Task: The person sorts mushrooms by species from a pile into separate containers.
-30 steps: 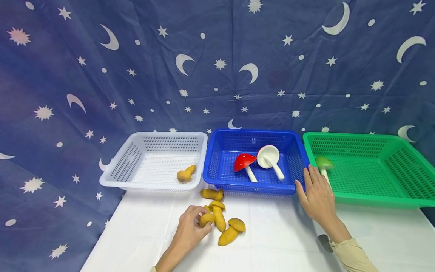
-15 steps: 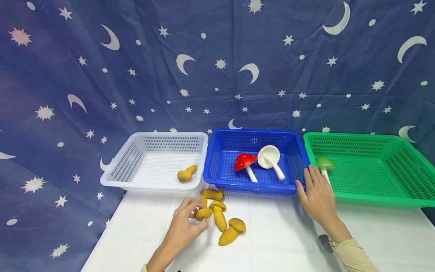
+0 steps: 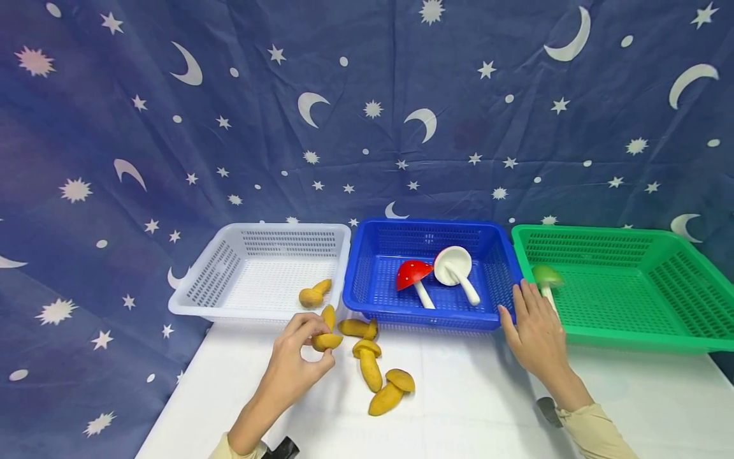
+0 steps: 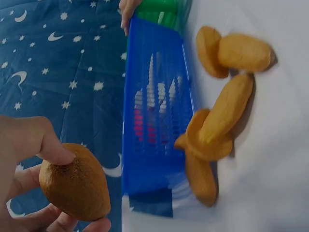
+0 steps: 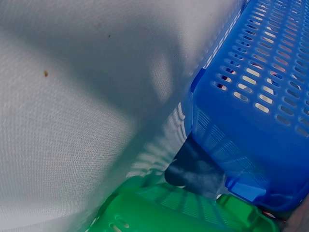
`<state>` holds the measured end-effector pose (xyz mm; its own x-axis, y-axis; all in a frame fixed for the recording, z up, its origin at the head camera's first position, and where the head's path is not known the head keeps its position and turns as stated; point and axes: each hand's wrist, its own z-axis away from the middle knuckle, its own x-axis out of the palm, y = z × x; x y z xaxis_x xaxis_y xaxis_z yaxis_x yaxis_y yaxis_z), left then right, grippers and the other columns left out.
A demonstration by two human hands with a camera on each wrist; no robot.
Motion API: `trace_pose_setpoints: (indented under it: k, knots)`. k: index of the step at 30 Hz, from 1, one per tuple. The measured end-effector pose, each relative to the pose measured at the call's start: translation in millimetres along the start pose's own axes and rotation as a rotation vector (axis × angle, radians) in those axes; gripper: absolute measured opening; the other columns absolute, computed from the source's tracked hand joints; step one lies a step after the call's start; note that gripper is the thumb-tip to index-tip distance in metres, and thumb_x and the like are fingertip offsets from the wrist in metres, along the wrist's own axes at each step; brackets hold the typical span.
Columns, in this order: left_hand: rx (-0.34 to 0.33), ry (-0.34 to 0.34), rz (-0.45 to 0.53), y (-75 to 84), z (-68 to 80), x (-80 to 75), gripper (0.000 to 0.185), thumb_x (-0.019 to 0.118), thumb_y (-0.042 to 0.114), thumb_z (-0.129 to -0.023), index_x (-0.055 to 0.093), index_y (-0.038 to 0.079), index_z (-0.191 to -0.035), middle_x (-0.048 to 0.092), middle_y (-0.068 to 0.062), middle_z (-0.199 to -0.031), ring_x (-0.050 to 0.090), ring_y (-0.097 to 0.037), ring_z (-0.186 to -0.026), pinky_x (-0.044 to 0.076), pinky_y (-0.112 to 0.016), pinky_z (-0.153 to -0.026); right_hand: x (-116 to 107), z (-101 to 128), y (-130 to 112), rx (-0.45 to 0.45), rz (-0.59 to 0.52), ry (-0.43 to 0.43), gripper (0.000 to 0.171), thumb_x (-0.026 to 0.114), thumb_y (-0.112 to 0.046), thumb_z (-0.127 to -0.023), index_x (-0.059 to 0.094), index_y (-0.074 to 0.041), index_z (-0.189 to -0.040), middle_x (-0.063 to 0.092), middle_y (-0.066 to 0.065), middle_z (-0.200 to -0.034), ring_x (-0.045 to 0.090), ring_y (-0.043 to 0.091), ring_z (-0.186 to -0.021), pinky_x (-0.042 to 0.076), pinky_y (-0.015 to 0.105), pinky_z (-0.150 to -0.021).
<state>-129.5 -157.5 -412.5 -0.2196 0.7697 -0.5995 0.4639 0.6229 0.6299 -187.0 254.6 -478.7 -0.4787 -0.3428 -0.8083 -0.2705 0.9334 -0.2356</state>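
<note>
The left hand (image 3: 292, 366) is lifted just off the white table (image 3: 470, 408), near its back edge, with fingers and thumb curled round a yellow-brown toy mushroom (image 3: 327, 336). The left wrist view shows the thumb pressed on the cap and the fingertips (image 4: 67, 223) cupped under it. The held mushroom hangs just in front of the white basket's front rim.

The white basket (image 3: 229, 299) stands at the back left of the table, partly over its left edge, and holds a single yellow-brown mushroom (image 3: 313, 294) lying near its front right corner.

Just right of the left hand, three more yellow-brown mushrooms lie loose on the table: one (image 3: 358, 327) close against the front wall of the blue basket, one (image 3: 369, 363) below it, and one (image 3: 391, 390) nearest the front.

The blue basket (image 3: 367, 280) sits at the middle of the back edge, touching the white one. In it lie a red-capped mushroom (image 3: 414, 275) and a white mushroom (image 3: 456, 268), side by side.

The right hand (image 3: 534, 331) lies with fingers straight and relaxed, palm down, at the gap between the blue basket and the green basket (image 3: 631, 338), gripping nothing. Its fingertips reach the green basket's left rim.

The green basket fills the back right corner; a green-capped mushroom (image 3: 546, 276) lies by its left wall, just past the fingertips.
</note>
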Motion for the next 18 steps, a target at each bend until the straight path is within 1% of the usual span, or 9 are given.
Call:
trace_pose_setpoints:
  k: [4,10,18]
  knots:
    - [0.004,0.015,-0.024,-6.9,-7.3,-8.2,0.032,0.075,-0.003,-0.060,0.065,0.012,-0.087,0.057,-0.002,-0.107,0.057,-0.013,-0.091,0.055,-0.031,-0.071,0.1,0.2,0.1,-0.005,0.000,0.006,0.058,0.044,-0.033,-0.098,0.042,0.013,-0.134,0.037,0.031,-0.141,0.030,0.044,-0.133,0.016,0.050,-0.113]
    - [-0.014,0.036,-0.035,-17.1,-17.4,-20.1,0.031,0.074,-0.004,-0.062,0.065,0.011,-0.087,0.058,-0.003,-0.106,0.058,-0.019,-0.098,0.054,-0.038,-0.074,-0.7,0.8,-1.4,-0.013,-0.005,0.015,0.057,0.044,-0.032,-0.098,0.044,0.013,-0.132,0.038,0.031,-0.140,0.033,0.045,-0.131,0.021,0.053,-0.111]
    - [-0.034,0.052,-0.042,-29.2,-29.5,-30.4,0.030,0.072,-0.007,-0.063,0.064,0.009,-0.088,0.058,-0.004,-0.106,0.057,-0.022,-0.098,0.054,-0.041,-0.078,-2.6,-1.2,-0.8,-0.011,-0.004,0.005,0.058,0.043,-0.033,-0.098,0.042,0.012,-0.134,0.037,0.030,-0.141,0.031,0.045,-0.132,0.019,0.052,-0.112]
